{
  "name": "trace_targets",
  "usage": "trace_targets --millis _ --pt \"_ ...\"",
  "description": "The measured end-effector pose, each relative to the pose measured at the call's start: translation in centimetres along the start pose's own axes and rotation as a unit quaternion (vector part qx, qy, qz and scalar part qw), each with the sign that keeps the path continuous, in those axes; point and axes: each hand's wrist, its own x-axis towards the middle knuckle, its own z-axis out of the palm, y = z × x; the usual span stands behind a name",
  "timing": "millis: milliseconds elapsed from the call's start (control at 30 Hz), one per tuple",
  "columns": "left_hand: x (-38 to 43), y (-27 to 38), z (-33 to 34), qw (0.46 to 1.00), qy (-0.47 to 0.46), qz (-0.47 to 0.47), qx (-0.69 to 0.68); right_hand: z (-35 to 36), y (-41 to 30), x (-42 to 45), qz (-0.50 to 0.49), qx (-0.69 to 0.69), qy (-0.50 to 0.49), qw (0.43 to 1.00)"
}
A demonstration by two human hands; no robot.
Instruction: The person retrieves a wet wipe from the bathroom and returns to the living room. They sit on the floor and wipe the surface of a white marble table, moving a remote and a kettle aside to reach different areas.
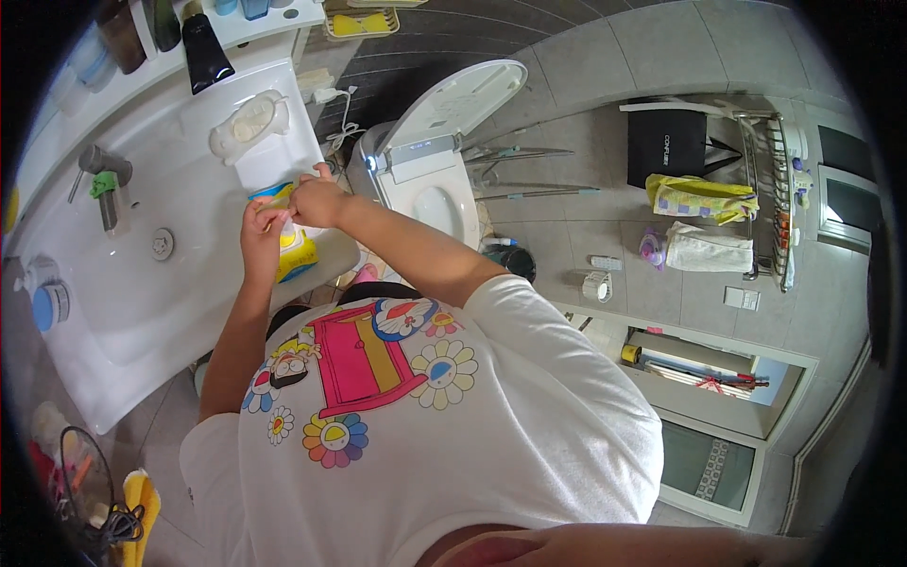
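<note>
A yellow and blue soft pack [296, 256] lies on the right part of the white washbasin's ledge, near its front edge. Over the pack, my left hand [263, 228] pinches a small piece of white tissue or wipe [288, 228] between thumb and finger. Close against it is my right hand [319, 200], fingers curled at the same white piece; whether it also grips the piece cannot be told. Part of the pack is hidden under both hands. Behind them a pale soap dish [249, 127] rests on the basin's ledge.
The basin [142, 298] has a grey faucet [106, 166] with a green attachment. A black tube [205, 57] stands on the shelf above. Blue-lidded jar [51, 306] at the left rim. A toilet [432, 198] with raised lid stands beyond my right arm.
</note>
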Motion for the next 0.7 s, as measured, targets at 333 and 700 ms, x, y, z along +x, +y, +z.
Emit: trace_targets --millis 333,700 --pt "-0.1 1.1 -1.7 1.000 0.020 -0.023 -0.006 -1.5 -1.5 -0.2 0.036 0.123 0.014 0.992" --pt "-1.0 2.0 -0.6 0.989 0.016 -0.055 -0.136 -0.7 -2.5 1.6 0.045 0.033 -0.019 0.998"
